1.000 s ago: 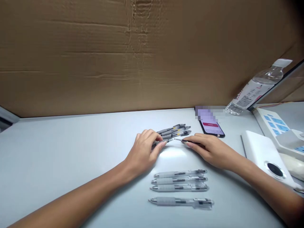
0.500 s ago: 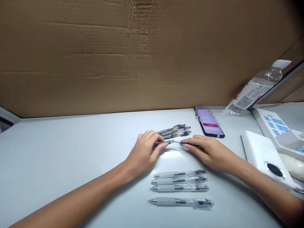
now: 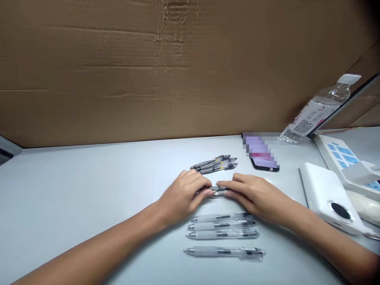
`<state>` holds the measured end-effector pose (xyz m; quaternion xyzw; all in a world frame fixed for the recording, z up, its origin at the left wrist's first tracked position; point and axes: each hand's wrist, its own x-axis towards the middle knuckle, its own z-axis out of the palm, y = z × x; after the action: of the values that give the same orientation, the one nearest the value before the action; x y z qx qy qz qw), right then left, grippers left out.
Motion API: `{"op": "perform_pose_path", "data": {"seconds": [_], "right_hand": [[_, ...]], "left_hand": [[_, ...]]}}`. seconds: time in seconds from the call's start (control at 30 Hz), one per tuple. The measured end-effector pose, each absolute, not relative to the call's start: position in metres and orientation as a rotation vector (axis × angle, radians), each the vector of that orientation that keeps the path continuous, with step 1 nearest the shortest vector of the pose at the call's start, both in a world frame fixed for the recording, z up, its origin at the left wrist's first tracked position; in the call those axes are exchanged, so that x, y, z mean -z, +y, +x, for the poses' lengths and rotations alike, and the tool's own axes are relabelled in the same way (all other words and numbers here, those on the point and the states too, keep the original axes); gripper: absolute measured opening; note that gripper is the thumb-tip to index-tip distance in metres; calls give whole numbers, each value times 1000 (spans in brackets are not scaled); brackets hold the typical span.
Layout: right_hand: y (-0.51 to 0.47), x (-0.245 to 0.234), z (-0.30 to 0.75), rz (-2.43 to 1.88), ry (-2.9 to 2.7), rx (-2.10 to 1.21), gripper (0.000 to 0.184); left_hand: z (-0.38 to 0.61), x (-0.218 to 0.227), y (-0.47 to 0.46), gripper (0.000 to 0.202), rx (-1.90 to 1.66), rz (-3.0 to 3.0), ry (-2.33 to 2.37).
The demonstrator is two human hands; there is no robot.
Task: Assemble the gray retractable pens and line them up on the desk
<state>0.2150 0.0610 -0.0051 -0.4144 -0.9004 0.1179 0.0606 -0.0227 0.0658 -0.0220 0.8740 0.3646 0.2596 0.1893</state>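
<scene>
Holding a gray-grip pen [image 3: 214,189], long axis running left-right. My left hand [image 3: 184,194] pinches the gray section; my right hand [image 3: 252,193] is narrowed on the dark end. Pen's between both, neither nearer.

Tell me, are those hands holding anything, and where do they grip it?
Yes, a pen: the left hand pinches it beside the grey section, the right hand toward the darker end; fingers hide the exact spots.

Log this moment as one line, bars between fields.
left hand: holds pen | right hand: at pen's other end | nearer: four clear pens | farther: three gray-gripped pens
</scene>
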Motion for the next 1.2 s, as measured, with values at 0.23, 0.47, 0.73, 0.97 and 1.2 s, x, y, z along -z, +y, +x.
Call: {"op": "perform_pose_path", "data": {"seconds": [0.23, 0.47, 0.73, 0.97, 1.2], "right_hand": [[51, 13, 201, -1079, -2684, -323, 28], [54, 6, 206, -1123, -2582, -523, 17], [57, 3, 216, -1175, -2561, -481, 15], [56, 1, 216, -1203, -2582, -490, 14], [55, 0, 215, -1201, -2572, -490, 14]], "left_hand": [[-22, 23, 64, 22, -744, 2449, 930], [-21, 18, 59, 29, -922, 2383, 941], [-24, 17, 63, 22, -801, 2322, 1070], [-23, 16, 63, 33, -724, 2251, 1139], [-23, 13, 63, 26, -723, 2185, 1130]]}}
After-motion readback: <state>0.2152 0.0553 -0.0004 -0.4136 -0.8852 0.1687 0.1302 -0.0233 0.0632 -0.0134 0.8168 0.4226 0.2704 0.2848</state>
